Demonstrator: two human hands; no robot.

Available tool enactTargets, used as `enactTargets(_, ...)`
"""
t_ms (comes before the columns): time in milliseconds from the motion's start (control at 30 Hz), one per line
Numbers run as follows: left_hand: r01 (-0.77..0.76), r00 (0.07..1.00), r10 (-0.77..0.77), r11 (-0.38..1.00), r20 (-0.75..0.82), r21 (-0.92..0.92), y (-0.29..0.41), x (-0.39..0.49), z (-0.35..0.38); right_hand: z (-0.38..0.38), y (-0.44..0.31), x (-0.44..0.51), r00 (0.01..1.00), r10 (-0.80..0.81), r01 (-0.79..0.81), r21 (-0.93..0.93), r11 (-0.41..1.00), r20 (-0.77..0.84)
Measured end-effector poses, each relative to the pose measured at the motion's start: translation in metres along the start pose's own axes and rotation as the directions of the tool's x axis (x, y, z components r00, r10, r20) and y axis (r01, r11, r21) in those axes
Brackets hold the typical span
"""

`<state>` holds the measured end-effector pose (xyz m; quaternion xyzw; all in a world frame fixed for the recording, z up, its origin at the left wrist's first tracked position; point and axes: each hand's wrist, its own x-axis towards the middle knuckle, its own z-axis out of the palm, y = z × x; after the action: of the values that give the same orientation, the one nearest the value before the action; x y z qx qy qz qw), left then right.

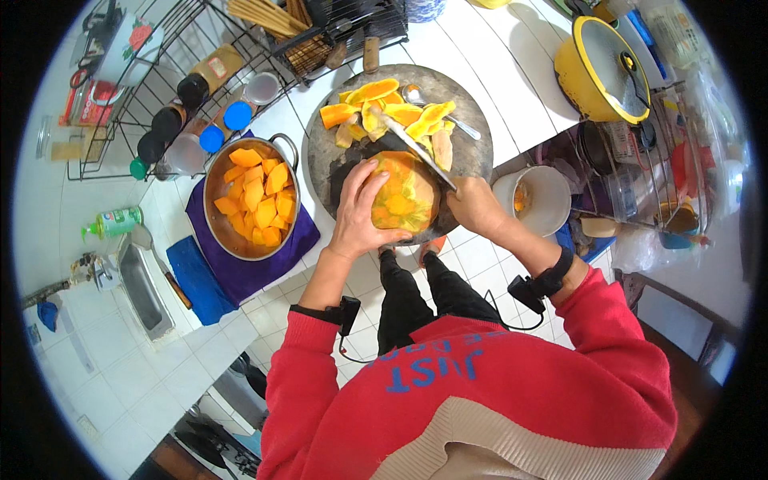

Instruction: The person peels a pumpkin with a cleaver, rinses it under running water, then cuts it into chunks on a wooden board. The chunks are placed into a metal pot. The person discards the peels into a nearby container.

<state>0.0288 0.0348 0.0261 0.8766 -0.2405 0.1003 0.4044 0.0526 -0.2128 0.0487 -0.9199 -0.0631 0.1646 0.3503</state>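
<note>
A partly peeled pumpkin [401, 195], mottled orange, yellow and green, rests on a round, worn chopping board [471, 162]. My left hand [359, 207] is spread over its left side, fingers on top and thumb at the near edge. My right hand [480, 207] grips a knife [420, 150]; the blade slants to the upper left across the pumpkin's far right side, and the handle is hidden in the fist. Beyond the pumpkin lie several strips of pumpkin peel [387, 114] and a metal spoon [465, 127]. Left of the board, a metal pot [217, 231] holds orange pumpkin chunks [261, 195].
The pot stands on a purple cloth [305, 233], near a blue cloth [195, 279] and a sink [144, 291]. A wire rack [153, 78] with jars rises at the far left. On the right are a white bucket [552, 204] and a yellow lidded pot [567, 75].
</note>
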Motion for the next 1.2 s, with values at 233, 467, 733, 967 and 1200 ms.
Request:
enactTargets(233,0.115,0.952,-0.086,0.99,-0.295,0.084,0.021,-0.026,0.025,0.016,-0.011,0.005,1.0,-0.016,0.015,0.041,0.999,0.02)
enactTargets(467,0.477,0.728,-0.353,0.877,-0.588,0.064,0.046,-0.022,0.058,0.014,-0.041,0.059,0.937,-0.35,0.345,-0.168,0.924,-0.001)
enactTargets(733,0.148,0.922,-0.019,0.94,-0.388,0.307,0.012,-0.038,0.043,-0.019,-0.037,-0.021,0.915,-0.399,0.384,-0.406,0.829,0.05)
enactTargets(967,-0.111,0.956,0.205,0.915,-0.21,0.387,-0.014,-0.033,0.039,-0.029,-0.055,-0.054,0.942,-0.323,0.323,-0.495,0.807,0.088)
enactTargets(1200,-0.152,0.945,0.244,0.918,-0.22,0.366,-0.008,-0.021,0.033,-0.017,-0.073,-0.048,0.971,-0.222,0.235,-0.544,0.805,0.09)
